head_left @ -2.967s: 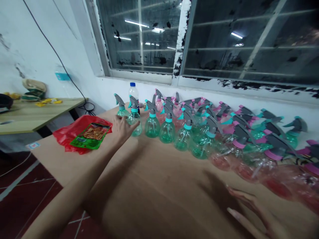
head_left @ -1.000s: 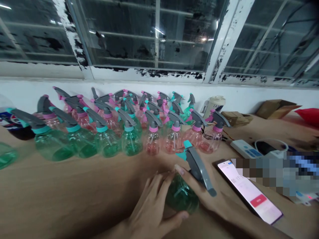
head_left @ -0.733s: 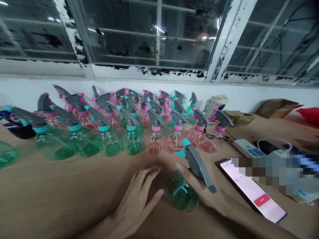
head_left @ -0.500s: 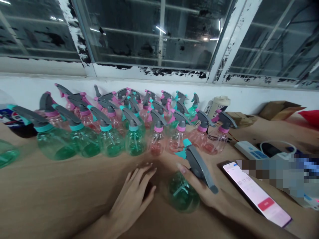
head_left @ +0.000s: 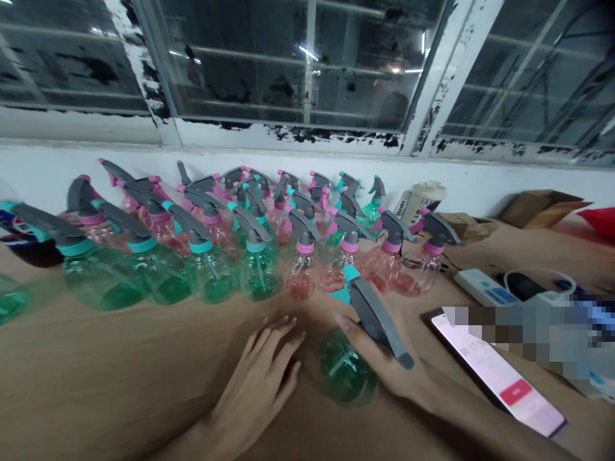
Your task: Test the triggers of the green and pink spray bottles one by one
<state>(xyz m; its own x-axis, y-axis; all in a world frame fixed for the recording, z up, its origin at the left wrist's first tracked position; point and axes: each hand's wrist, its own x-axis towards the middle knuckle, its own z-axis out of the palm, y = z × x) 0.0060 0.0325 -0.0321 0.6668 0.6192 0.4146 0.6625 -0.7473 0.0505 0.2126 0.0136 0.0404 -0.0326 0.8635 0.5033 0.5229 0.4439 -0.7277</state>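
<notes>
A green spray bottle (head_left: 350, 378) with a grey trigger head and turquoise nozzle stands tilted at the front centre of the table. My right hand (head_left: 384, 355) is wrapped around its neck; part of the fingers is hidden behind the bottle. To the left of the bottle, and apart from it, my left hand (head_left: 262, 368) rests on the tabletop with fingers stretched out, holding nothing. Behind both hands stand rows of similar bottles, among them a green spray bottle (head_left: 259, 272) and a pink spray bottle (head_left: 302, 275).
On the right lie a phone (head_left: 494, 365) with a lit screen and a white power strip (head_left: 485, 287). Farther back are a coffee cup (head_left: 425, 198) and a brown cardboard box (head_left: 542, 208). A dark cola bottle (head_left: 33, 246) is at the far left, below the windows.
My view has swung right from the red bag. My left hand has come off the green spray bottle and moved left to the tabletop. My right hand keeps its grip, shifting slightly left just now.
</notes>
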